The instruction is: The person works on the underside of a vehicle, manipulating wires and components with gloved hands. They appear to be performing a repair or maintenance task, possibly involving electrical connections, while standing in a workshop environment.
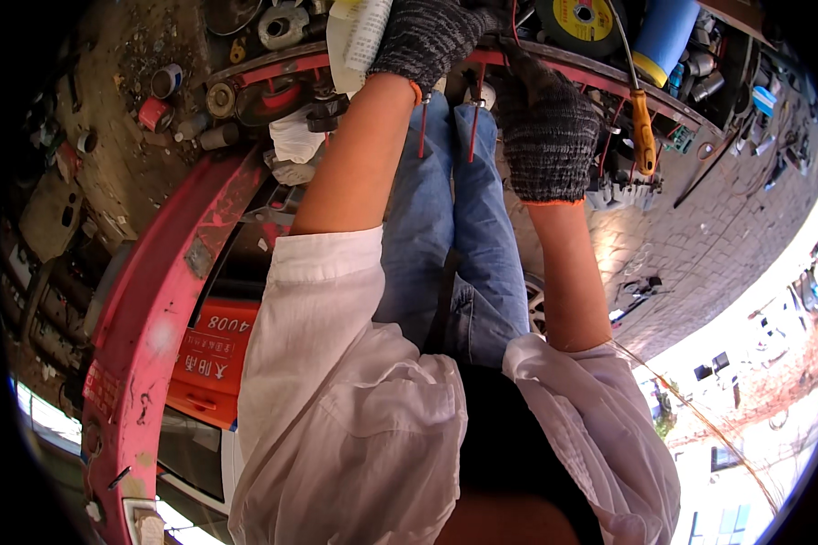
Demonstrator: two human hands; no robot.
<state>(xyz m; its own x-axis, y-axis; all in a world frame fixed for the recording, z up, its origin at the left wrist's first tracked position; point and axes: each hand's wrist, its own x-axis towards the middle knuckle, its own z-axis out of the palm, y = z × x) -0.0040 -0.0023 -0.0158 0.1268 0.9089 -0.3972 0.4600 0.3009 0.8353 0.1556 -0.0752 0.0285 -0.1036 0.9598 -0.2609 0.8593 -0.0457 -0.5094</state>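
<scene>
My left hand [432,41], in a dark grey knitted glove, is at the upper edge over a red-edged workbench [627,86]. Its fingers point right and look curled together, and whatever they hold is hidden. Close beside it, my right hand [550,136] wears a matching glove with an orange cuff. Its fingers reach up toward the left fingertips and look closed too, on something I cannot make out. A thin red wire [515,23] rises between the hands. White printed paper [365,41] lies against the left glove.
Right of my hands are a yellow-centred black disc [563,18], a screwdriver with an orange handle [643,136] hanging over the edge, and a blue roll [668,36]. A metal part [284,24] lies left. A pink beam [154,327] runs down the left side; cans and scraps litter the ground.
</scene>
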